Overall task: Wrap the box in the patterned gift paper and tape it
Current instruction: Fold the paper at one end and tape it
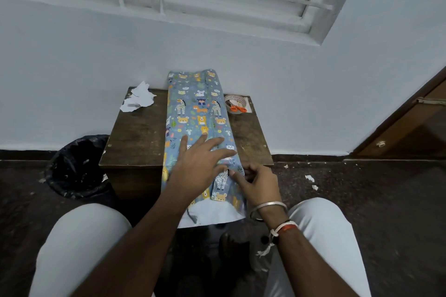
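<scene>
The box lies lengthwise on a small wooden table point(135, 137), fully covered by blue gift paper with cartoon animals point(196, 108); the box itself is hidden. The paper's seam runs along the top right. My left hand point(200, 164) lies flat on the paper near the front, fingers spread and straight. My right hand point(257, 185) sits at the near right of the wrap, its index fingertip and thumb touching the seam by a shiny strip of tape point(228, 160). The paper's loose white end point(212, 216) hangs over the table's front edge.
A tape roll point(235, 100) with orange-handled scissors point(237, 109) on it sits at the table's back right. Crumpled white paper point(138, 97) lies at the back left. A black bin point(77, 166) stands on the floor to the left. My knees flank the table.
</scene>
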A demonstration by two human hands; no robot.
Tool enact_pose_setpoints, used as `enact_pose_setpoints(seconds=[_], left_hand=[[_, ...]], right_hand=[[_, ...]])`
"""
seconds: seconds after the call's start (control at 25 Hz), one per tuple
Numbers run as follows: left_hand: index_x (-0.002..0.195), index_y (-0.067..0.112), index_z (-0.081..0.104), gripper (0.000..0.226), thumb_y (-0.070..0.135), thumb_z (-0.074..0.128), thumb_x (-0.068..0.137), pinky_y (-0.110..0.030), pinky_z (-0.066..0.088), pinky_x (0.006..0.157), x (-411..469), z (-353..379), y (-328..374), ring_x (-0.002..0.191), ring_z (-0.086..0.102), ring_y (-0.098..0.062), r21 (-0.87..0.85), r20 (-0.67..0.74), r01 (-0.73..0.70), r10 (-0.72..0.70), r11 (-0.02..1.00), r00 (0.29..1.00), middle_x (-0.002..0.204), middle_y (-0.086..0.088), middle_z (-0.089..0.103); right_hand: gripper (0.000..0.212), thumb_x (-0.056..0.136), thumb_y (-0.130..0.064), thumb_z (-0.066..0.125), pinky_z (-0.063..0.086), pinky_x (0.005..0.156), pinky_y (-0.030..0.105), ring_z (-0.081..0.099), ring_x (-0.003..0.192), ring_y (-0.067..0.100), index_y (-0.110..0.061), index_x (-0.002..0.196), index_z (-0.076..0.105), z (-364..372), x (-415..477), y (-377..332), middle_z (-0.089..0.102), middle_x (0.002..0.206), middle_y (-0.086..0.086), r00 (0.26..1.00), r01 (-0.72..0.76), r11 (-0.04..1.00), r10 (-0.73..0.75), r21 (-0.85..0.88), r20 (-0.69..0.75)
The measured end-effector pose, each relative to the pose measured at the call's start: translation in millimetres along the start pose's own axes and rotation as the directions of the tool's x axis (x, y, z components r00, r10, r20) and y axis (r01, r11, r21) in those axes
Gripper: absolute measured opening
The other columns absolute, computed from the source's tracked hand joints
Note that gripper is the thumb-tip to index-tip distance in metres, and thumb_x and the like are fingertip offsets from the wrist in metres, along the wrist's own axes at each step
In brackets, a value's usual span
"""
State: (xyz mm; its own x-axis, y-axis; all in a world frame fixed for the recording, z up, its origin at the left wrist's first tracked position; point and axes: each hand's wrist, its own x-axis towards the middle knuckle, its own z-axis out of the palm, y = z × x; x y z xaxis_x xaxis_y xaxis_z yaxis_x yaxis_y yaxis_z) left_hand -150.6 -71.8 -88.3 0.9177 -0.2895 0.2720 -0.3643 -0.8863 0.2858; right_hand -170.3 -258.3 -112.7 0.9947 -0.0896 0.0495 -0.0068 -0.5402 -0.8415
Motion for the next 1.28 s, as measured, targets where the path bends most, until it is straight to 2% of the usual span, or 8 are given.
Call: enact_pose_setpoints(seconds=[0.16, 0.28, 0.44, 0.64, 0.88, 1.04, 1.16, 1.28], left_hand=[[0.121, 0.043, 0.066, 0.039, 0.045, 0.078, 0.084, -0.074, 0.019, 0.112, -0.1, 1.1, 7.7, 0.138, 0.050, -0.027, -0.004, -0.072, 0.002, -0.002, 1.000, 0.997, 0.135, 0.005, 0.060], [0.118, 0.043, 0.063, 0.046, 0.043, 0.083, 0.077, -0.079, 0.020, 0.109, 3.8, 0.1, 8.3, 0.131, 0.052, -0.023, 0.046, -0.065, -0.005, 0.008, 0.999, 0.998, 0.127, 0.004, 0.055], [0.124, 0.046, 0.055, 0.065, 0.046, 0.087, 0.067, -0.081, 0.021, 0.106, 4.2, 2.6, 9.2, 0.140, 0.044, -0.030, 0.178, 0.011, -0.035, 0.033, 0.983, 0.999, 0.138, 0.003, 0.050], [0.131, 0.044, 0.054, 0.084, 0.052, 0.092, 0.057, -0.080, 0.022, 0.106, 4.7, 9.3, 10.4, 0.144, 0.040, -0.037, 0.276, 0.041, -0.019, 0.008, 0.961, 0.999, 0.148, 0.001, 0.048], [0.142, 0.047, 0.041, 0.099, 0.063, 0.088, 0.057, -0.080, 0.012, 0.107, 9.0, 16.5, 8.1, 0.150, 0.028, -0.038, 0.370, 0.026, -0.020, 0.012, 0.929, 1.000, 0.161, 0.002, 0.033], [0.142, 0.044, 0.045, 0.089, 0.048, 0.090, 0.065, -0.080, 0.017, 0.107, 8.1, 23.5, 10.0, 0.148, 0.032, -0.043, 0.365, 0.024, -0.004, -0.005, 0.931, 1.000, 0.161, -0.001, 0.036], [0.140, 0.045, 0.047, 0.080, 0.054, 0.084, 0.069, -0.079, 0.017, 0.108, 9.2, 23.3, 6.9, 0.147, 0.033, -0.042, 0.358, -0.004, -0.029, 0.033, 0.933, 0.999, 0.160, -0.001, 0.038], [0.136, 0.048, 0.051, 0.061, 0.053, 0.066, 0.076, -0.079, 0.016, 0.108, 7.6, 20.3, 8.0, 0.148, 0.032, -0.041, 0.307, -0.054, -0.058, 0.078, 0.950, 0.995, 0.158, 0.000, 0.039]], right_hand=[[0.021, 0.078, -0.034, 0.089, 0.046, 0.057, 0.017, 0.057, 0.053, -0.001, -0.022, 0.077, 0.071, 5.6, 5.9, -4.8, 0.068, 0.062, -0.012, 0.998, -0.025, 0.995, 0.020, -0.095, -0.061], [0.031, 0.075, -0.034, 0.089, 0.044, 0.057, 0.022, 0.054, 0.054, 0.001, -0.025, 0.073, 0.059, 5.9, 5.0, -5.2, 0.063, 0.062, -0.012, 0.996, -0.048, 0.986, 0.036, -0.161, -0.078], [0.037, 0.075, -0.025, 0.086, 0.041, 0.060, 0.023, 0.054, 0.060, 0.003, -0.026, 0.075, 0.049, 12.4, -4.9, -0.3, 0.062, 0.067, -0.011, 0.992, -0.128, 0.976, 0.123, -0.178, -0.041], [0.026, 0.082, -0.021, 0.078, 0.052, 0.073, 0.038, 0.068, 0.086, 0.029, -0.018, 0.095, 0.056, 24.4, -7.7, -5.7, 0.072, 0.087, -0.001, 0.993, -0.107, 0.971, 0.093, -0.212, -0.077], [0.030, 0.083, -0.025, 0.076, 0.047, 0.075, 0.033, 0.067, 0.096, 0.033, -0.020, 0.105, 0.057, 27.8, -21.4, 1.0, 0.072, 0.092, 0.000, 0.984, -0.178, 0.961, 0.180, -0.211, -0.010], [0.039, 0.090, -0.025, 0.068, 0.049, 0.082, 0.037, 0.063, 0.108, 0.038, -0.021, 0.126, 0.055, 26.9, -23.5, -6.5, 0.073, 0.110, 0.005, 0.989, -0.132, 0.955, 0.145, -0.267, 0.029], [0.026, 0.093, -0.039, 0.065, 0.047, 0.075, 0.036, 0.067, 0.098, 0.033, -0.023, 0.111, 0.058, 17.3, -24.4, -9.9, 0.074, 0.096, -0.001, 0.997, -0.077, 0.951, 0.078, -0.298, -0.009], [0.023, 0.096, -0.045, 0.059, 0.045, 0.071, 0.038, 0.067, 0.088, 0.034, -0.023, 0.103, 0.058, 12.1, -18.7, -15.5, 0.070, 0.083, -0.001, 0.998, -0.031, 0.937, 0.009, -0.348, -0.064]])
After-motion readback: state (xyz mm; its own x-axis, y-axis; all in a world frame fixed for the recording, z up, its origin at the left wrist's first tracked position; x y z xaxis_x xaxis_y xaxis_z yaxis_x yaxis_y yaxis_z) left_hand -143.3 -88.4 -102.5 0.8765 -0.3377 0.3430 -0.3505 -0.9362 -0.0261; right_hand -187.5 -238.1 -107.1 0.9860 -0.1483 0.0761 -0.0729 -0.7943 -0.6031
